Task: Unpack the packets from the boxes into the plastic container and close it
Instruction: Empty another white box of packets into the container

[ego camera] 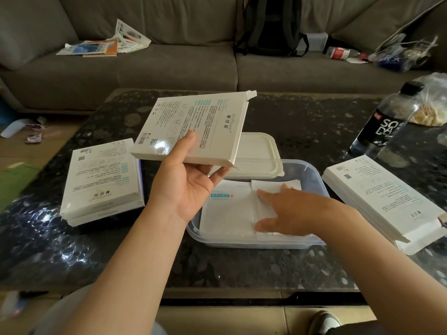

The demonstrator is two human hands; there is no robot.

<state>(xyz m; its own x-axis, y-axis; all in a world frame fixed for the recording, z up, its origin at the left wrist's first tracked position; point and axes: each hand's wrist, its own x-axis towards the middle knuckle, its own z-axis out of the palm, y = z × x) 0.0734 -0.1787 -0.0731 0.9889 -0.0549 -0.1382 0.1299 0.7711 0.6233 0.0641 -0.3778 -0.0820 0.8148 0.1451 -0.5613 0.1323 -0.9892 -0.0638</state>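
- Gripping a flat white box [193, 126], the left hand [186, 180] holds it tilted in the air above the far-left corner of the plastic container [254, 244]. On my feed the thumb lies on the printed top face and the fingers are curled beneath it.
- The box's end flap at the far right corner stands open.
- The right hand [285, 211] lies flat inside the container, fingers straight and spread, pressing on the white packets [229, 213] that cover its floor.
- The container sits near the middle of the dark speckled table [242, 269]. Its white lid [256, 153] is off and lies just behind it, overlapping the far rim.
- I see a stack of boxes [101, 182] to the left of the container, and an open-ended box [382, 197] to its right, flap towards me.
- A soda bottle [384, 119] stands at the table's far right beside a clear bag [433, 102].
- Beyond the table is a grey sofa [145, 68] with a dark backpack [271, 27] on it.
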